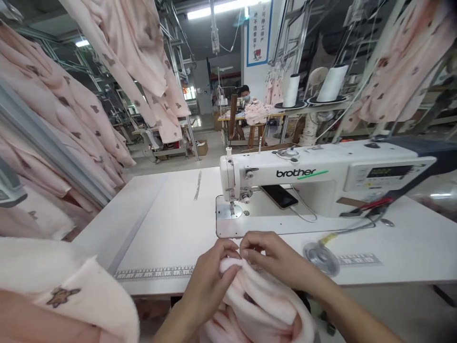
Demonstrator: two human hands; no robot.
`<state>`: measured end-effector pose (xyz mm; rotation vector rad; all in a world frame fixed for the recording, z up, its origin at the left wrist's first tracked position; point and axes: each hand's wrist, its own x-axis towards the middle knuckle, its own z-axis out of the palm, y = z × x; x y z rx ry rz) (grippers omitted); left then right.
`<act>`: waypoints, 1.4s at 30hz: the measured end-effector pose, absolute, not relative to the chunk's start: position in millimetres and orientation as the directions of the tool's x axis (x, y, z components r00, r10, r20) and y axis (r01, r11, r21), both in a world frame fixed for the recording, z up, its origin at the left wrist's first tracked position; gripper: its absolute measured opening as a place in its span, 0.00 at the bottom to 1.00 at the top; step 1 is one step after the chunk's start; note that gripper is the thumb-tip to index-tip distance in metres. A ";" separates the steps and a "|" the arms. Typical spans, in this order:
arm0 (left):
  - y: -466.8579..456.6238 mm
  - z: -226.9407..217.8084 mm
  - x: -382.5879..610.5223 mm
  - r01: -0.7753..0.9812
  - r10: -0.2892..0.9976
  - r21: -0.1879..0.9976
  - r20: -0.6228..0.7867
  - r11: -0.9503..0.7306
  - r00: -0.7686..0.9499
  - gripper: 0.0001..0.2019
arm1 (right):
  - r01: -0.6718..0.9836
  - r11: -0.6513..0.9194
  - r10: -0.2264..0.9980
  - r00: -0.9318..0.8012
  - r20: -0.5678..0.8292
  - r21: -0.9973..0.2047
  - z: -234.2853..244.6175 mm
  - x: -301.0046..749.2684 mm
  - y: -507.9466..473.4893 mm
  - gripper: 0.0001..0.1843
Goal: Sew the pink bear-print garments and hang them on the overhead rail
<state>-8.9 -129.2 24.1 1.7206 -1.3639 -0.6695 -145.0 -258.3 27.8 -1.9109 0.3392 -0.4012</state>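
Both of my hands meet at the table's front edge, over a bunched pale pink fleece garment [264,300]. My left hand [210,274] is closed on a folded edge of it, thumb in front and fingers behind. With thumb and fingertips, my right hand [266,250] pinches the same edge just beside it. The rest of the cloth hangs in folds below, toward my lap. Just beyond my hands is a white sewing machine [271,171], its presser foot [232,208] above the metal needle plate [226,213].
A phone [280,196] with a white cable lies under the machine arm. Red-handled scissors [371,205] and a clear round dish [321,258] are at the right. Pink garments [60,105] hang left; another piece [89,300] lies near left. A person [244,95] sits far back.
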 end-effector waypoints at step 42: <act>-204.1 23.6 42.1 -0.480 -0.962 0.862 -0.030 -0.163 0.272 0.16 | -0.159 -0.327 -0.731 0.667 0.143 -0.932 -0.1 -101.1 -298.3 0.12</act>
